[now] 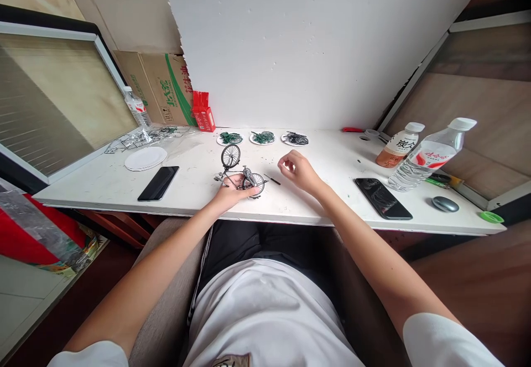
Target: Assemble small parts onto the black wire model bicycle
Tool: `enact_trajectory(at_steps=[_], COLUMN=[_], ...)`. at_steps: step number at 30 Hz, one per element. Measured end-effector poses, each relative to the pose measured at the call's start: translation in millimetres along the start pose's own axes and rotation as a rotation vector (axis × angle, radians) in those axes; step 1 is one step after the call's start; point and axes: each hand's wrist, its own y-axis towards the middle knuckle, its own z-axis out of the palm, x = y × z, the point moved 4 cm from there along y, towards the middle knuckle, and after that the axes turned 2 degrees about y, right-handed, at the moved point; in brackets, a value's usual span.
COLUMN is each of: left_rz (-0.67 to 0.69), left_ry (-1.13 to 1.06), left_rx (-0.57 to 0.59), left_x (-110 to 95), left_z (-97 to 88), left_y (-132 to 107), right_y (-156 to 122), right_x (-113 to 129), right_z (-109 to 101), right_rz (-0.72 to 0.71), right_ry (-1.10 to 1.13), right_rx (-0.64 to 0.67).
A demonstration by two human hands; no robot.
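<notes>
A small metal model bicycle (238, 172) rests on the white table (323, 206), one wheel raised toward the back. My left hand (233, 189) is closed around its frame near the lower wheel. My right hand (296, 169) hovers just right of it, fingers curled in a pinch; whatever it pinches is too small to make out. A thin dark tool (272, 179) lies on the table between the two hands.
Three small plates of parts (262, 138) line the back. A black phone (158, 182) and white plates (145, 158) lie left; another phone (383, 197), two bottles (427, 154), a grey mouse (444, 204) right. A red carton (203, 113) stands behind.
</notes>
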Motion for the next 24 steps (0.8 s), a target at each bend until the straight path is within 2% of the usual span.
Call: enact_trajectory(at_steps=[4, 8, 14, 24], left_rz=[0.015, 0.030, 0.026, 0.033], left_ry=[-0.023, -0.044, -0.067, -0.031], left_rx=[-0.007, -0.003, -0.020, -0.040], left_x=[2.4, 2.0, 1.6, 0.2], left_z=[-0.7, -0.7, -1.8, -1.3], left_y=[1.6, 3.0, 3.9, 3.2], right_y=[-6.4, -15.2, -21.5, -24.0], right_x=[34.8, 50.0, 50.5, 47.0], right_z=[22.8, 35.8, 41.5, 46.3], right_rz=[-0.111, -0.202, -0.277, -0.320], right_ry=[0.097, 0.110, 0.009, -0.044], right_rx=[0.011, 0.060, 0.099, 0.142])
